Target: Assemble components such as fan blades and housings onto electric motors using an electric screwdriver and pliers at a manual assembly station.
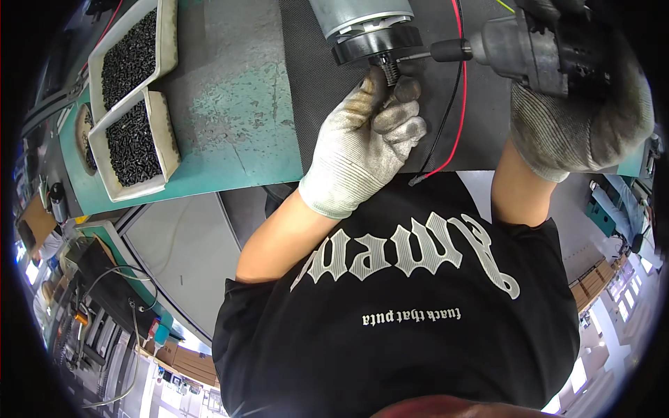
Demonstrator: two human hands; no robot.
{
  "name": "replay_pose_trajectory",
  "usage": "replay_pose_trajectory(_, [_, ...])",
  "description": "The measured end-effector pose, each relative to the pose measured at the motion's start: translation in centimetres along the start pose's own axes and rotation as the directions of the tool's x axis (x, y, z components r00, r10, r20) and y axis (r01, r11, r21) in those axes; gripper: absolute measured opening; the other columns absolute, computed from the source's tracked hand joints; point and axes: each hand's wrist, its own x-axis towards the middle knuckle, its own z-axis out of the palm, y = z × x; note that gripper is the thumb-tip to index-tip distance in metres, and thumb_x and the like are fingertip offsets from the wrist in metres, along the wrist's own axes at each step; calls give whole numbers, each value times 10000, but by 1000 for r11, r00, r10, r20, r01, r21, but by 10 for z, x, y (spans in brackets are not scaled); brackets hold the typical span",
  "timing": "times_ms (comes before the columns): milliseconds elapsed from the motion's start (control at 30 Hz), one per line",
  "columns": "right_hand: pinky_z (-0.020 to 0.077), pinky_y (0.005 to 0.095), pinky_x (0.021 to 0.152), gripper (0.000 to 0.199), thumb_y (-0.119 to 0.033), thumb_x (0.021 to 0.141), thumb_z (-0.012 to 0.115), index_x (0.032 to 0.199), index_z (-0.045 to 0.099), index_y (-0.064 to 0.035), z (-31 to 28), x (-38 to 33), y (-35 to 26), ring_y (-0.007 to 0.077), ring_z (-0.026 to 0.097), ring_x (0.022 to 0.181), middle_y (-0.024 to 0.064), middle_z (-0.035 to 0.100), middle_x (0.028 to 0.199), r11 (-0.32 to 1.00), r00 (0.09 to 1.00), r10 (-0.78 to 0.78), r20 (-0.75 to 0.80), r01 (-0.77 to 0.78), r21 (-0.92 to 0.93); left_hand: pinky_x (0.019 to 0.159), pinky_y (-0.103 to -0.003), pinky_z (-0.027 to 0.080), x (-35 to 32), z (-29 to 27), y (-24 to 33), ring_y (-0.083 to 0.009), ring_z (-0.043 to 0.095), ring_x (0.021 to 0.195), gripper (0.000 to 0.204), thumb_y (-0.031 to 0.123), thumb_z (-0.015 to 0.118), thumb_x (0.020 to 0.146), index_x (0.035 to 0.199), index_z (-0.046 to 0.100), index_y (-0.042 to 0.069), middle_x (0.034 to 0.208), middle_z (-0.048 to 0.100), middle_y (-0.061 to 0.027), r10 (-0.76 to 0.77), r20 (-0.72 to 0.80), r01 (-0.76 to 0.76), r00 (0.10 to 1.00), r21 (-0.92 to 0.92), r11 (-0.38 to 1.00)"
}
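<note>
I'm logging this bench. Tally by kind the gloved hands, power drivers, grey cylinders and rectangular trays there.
Gloved left hand and right hand: 2
Power driver: 1
Grey cylinder: 1
Larger tray and smaller tray: 2
Total: 6

Fisheye view from my head, facing down, close above my whitish-knit-gloved left hand (366, 146) and right hand (585, 129), at the near edge of the flat green-and-grey worktop (237, 132).
</note>
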Motion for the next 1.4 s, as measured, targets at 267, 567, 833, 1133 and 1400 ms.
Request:
replay_pose_trajectory(267, [538,426,894,407,-307,959,510,1183,582,25,25,-3,-1,334,622,1062,190,606,1212,935,987,-105,-122,56,-351,569,-221,348,3,3,-5,-65,363,582,166,103,394,1001,1029,558,100,997,578,-79,73,-77,-62,994,143,988])
replay_pose_trajectory(567, [543,429,899,370,-239,975,478,1150,586,69,20,-18,1,347,627,1051,211,606,1214,733,947,-248,-203,46,-679,539,-200,322,7,-3,-8,-47,370,565,164,94,397,987,1048,549,79,955,566,-97,96,69,-110,993,247,963])
replay_pose_trajectory(833, [548,432,904,345,-178,990,449,1120,590,108,9,-13,13,357,631,1040,230,607,1216,484,867,-449,-214,35,-874,522,-229,331,1,21,-11,-78,375,554,89,141,515,986,965,538,58,764,500,-27,289,-181,-151,940,539,829])
replay_pose_trajectory(1133, [550,314,696,282,-232,908,665,1149,617,-92,-3,11,-10,204,659,838,70,693,954,906,905,-77,-419,239,350,632,-461,523,4,14,-5,-425,646,747,260,190,670,851,884,507,-10,771,632,-245,518,381,-8,766,812,-584])
replay_pose_trajectory(1400, [513,294,634,178,-160,894,673,1018,580,-73,2,9,-13,201,622,754,70,651,882,996,440,-79,-895,-5,-90,667,-424,530,-92,75,121,-317,657,762,192,196,637,859,952,653,29,882,654,-152,460,778,344,427,331,-879])
